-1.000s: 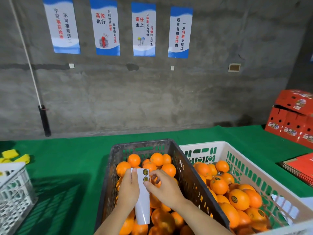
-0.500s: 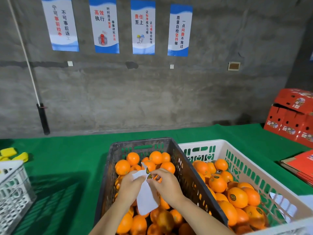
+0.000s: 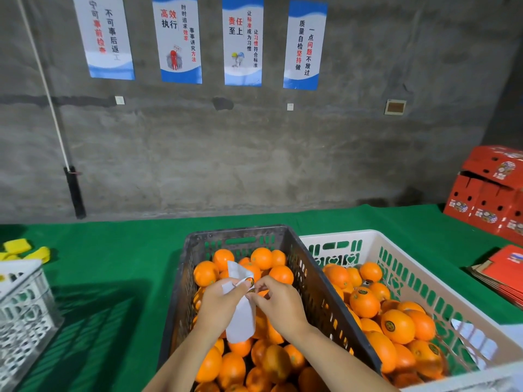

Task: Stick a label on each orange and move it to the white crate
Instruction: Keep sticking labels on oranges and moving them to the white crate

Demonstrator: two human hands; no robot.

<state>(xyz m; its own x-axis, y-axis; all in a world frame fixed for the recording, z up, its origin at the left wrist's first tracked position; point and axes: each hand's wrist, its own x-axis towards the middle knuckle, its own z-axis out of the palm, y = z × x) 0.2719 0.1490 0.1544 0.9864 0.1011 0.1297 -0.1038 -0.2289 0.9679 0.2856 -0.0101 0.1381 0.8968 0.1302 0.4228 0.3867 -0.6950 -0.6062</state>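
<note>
Over the dark crate (image 3: 311, 278) full of unlabelled oranges (image 3: 261, 257), my left hand (image 3: 219, 304) holds a white label backing strip (image 3: 240, 318), bent over at its top. My right hand (image 3: 278, 302) pinches a round dark label (image 3: 249, 280) at the strip's upper edge, partly peeled off. To the right stands the white crate (image 3: 402, 253), holding several oranges with labels on them (image 3: 397, 325).
A green cloth (image 3: 119, 273) covers the table. Another white crate (image 3: 22, 304) stands at the left edge, with yellow objects (image 3: 25, 251) behind it. Red cartons (image 3: 492, 193) are stacked at the far right, flat red ones (image 3: 503, 275) below them. White paper (image 3: 475, 339) lies against the white crate's right wall.
The strip went from flat and upright to bent over at its top. My right fingers moved onto a label at the bend and began lifting it off.
</note>
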